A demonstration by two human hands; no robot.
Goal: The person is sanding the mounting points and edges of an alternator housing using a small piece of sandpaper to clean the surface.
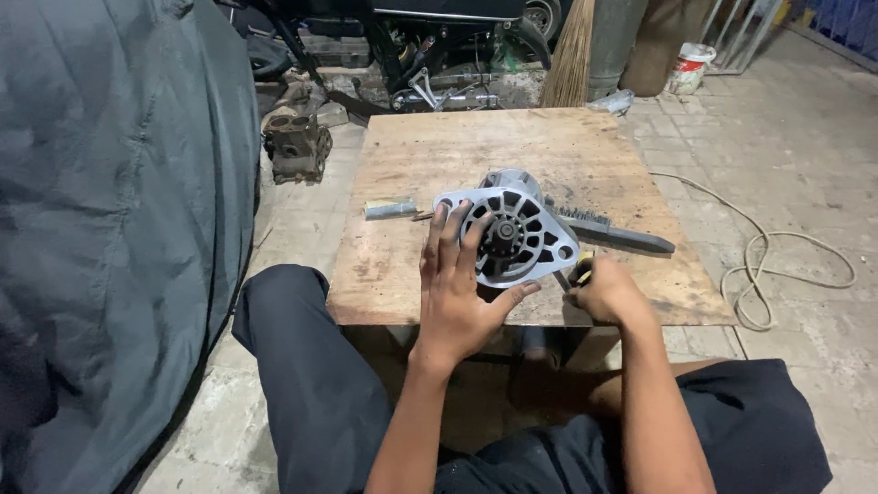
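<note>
— So, what are the hands doing?
— Left hand (457, 284) lies spread, fingers apart, against the alternator (508, 233) standing on the wooden surface (412, 155). Right hand (608, 293) is closed around a tool handle (582, 267) just beside it.

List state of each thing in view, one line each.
alternator: on its side on the board, vented end facing the camera, steadied.
left hand: open, fingers spread on the alternator's face.
right hand: shut on a tool handle; tip hidden.
wire brush: lying flat behind the alternator.
metal cylinder: lying loose.
wooden board: flat, stained.
rope: loosely coiled on the floor.
</note>
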